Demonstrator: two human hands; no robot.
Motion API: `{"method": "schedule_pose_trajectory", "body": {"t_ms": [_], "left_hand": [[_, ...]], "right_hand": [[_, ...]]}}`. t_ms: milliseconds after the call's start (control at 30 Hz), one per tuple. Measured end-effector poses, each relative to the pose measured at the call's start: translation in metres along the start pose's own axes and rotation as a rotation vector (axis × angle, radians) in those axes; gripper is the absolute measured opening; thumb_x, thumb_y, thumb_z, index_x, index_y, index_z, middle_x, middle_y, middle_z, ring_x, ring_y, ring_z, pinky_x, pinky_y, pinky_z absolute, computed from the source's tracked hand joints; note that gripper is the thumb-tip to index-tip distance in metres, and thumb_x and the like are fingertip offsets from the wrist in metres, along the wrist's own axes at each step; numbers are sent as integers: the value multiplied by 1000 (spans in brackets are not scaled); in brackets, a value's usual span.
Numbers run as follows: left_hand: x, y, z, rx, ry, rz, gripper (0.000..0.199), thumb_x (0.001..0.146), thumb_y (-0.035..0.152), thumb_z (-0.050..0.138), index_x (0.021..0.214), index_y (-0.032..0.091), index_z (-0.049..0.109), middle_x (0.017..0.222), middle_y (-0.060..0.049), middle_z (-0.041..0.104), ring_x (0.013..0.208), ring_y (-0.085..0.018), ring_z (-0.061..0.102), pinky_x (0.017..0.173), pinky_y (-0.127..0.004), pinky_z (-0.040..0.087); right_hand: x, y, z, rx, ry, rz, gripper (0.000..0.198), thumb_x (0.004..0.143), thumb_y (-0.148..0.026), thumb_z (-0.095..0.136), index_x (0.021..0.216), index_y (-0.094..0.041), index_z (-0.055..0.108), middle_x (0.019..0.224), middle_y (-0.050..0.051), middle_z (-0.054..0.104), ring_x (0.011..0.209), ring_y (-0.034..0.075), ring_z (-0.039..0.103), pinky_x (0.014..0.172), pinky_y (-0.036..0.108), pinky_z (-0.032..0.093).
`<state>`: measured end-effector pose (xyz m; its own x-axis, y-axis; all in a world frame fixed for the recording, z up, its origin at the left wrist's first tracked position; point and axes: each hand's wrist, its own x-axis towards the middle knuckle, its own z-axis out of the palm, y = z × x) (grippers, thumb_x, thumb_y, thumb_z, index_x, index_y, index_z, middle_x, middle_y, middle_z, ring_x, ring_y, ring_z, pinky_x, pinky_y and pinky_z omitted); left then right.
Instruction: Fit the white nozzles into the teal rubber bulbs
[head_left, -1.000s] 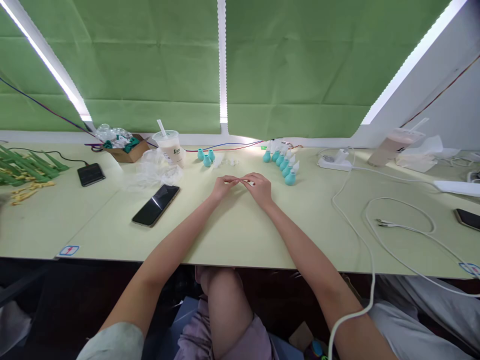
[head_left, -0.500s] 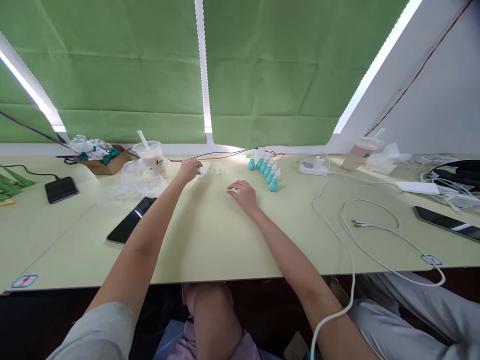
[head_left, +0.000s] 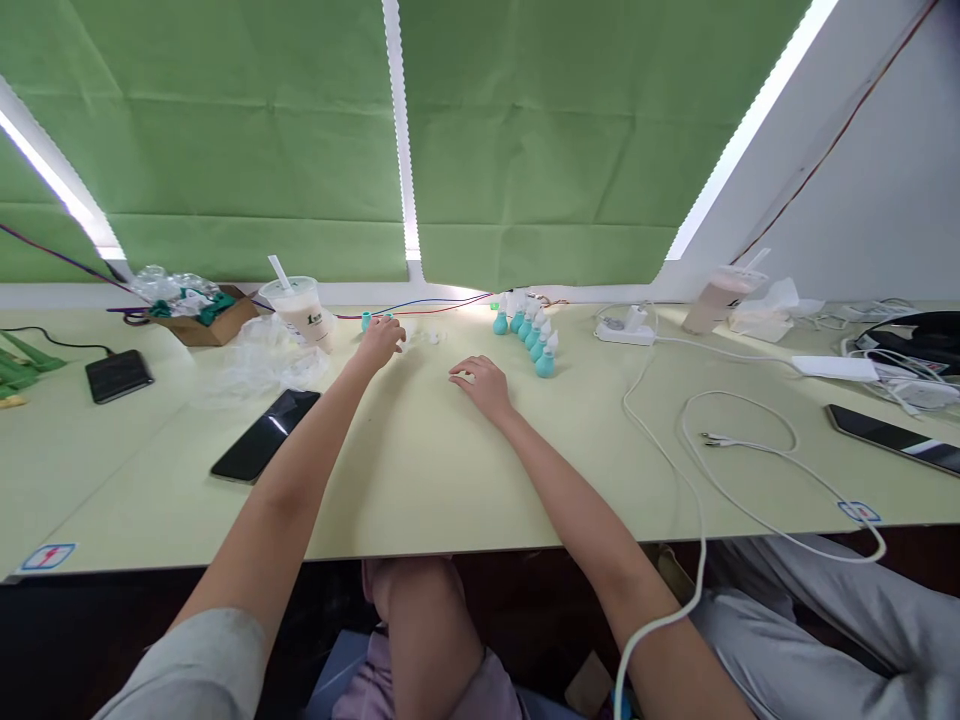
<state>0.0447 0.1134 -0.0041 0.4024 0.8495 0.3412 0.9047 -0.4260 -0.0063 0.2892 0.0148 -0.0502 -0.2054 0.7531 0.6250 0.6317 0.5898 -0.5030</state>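
Observation:
My left hand [head_left: 380, 343] reaches over the far part of the table, its fingers bent down and close together beside small white pieces [head_left: 409, 332]. Whatever its fingertips hold, if anything, is hidden. Just behind it stand teal pieces [head_left: 366, 321], partly covered by the hand. My right hand [head_left: 486, 386] rests on the tabletop with fingers curved and a gap between thumb and forefinger; no held thing shows clearly there. To its right, several small teal squeeze bottles [head_left: 544, 364] with white pointed tips stand upright in a bent row. Another small white piece [head_left: 433, 338] lies between my hands.
A black phone [head_left: 264, 436] lies beside my left forearm. Behind it are a crumpled plastic bag [head_left: 262, 358], a drink cup [head_left: 303, 312] and a cardboard box [head_left: 214, 325]. On the right, a power strip [head_left: 625, 333] and looping white cable [head_left: 701, 500] cross the table. Another person's legs [head_left: 810, 630] show below.
My left hand has shifted slightly, and teal pieces now show behind it. The right hand stays nearly in place. The whole view has moved a little.

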Motion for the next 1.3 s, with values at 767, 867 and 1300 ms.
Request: {"method": "schedule_pose_trajectory", "body": {"t_ms": [767, 867, 1300], "left_hand": [[-82, 97, 22, -1207, 63, -213, 35, 59, 38, 77, 82, 15, 64, 79, -5, 69, 75, -18, 65, 78, -36, 53], [-83, 98, 20, -1229, 60, -223, 35, 60, 37, 77, 83, 15, 65, 81, -6, 69, 77, -18, 65, 79, -37, 52], [-84, 101, 13, -1244, 28, -209, 26, 66, 31, 72, 86, 15, 64, 84, -5, 69, 80, -18, 65, 81, -36, 51]], "right_hand": [[-6, -18, 3, 48, -79, 33, 19, 88, -34, 57, 82, -27, 73, 85, 1, 70, 81, 18, 57, 67, 30, 43], [-7, -17, 3, 39, -75, 46, 17, 87, -34, 58, 82, -27, 73, 86, 1, 70, 82, 18, 57, 68, 30, 43], [-8, -15, -3, -101, -51, -48, 19, 89, -34, 56, 85, -26, 72, 91, 1, 70, 89, 21, 56, 76, 33, 42]]}}
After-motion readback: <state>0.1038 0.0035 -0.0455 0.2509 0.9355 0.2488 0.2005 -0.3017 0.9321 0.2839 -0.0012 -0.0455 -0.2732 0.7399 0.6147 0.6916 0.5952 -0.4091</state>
